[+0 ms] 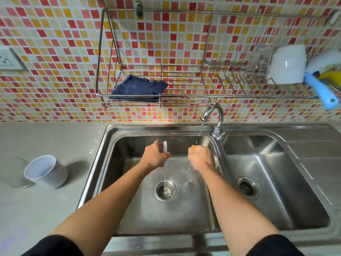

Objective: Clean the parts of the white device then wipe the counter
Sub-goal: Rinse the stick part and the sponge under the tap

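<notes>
Both hands are over the left basin of the steel sink (110, 145). My left hand (154, 157) grips a thin white part (165, 145) held upright, with water trickling from its lower end toward the drain (164, 190). My right hand (201, 157) is closed around a yellow item (193, 147), mostly hidden in the fist, under the stream from the tap (214, 117). A white cylindrical cup (47, 172) of the device lies tilted on the grey counter (46, 141) at the left, beside a clear container (13, 171). A dark blue cloth (137, 88) rests in the wall rack.
A wire rack (184, 97) hangs on the mosaic tile wall above the sink, holding a clear glass (259, 61), a white mug (287, 64) and a blue-handled brush (320, 91). A second basin (276, 182) and draining board lie right. A wall socket (7, 59) sits far left.
</notes>
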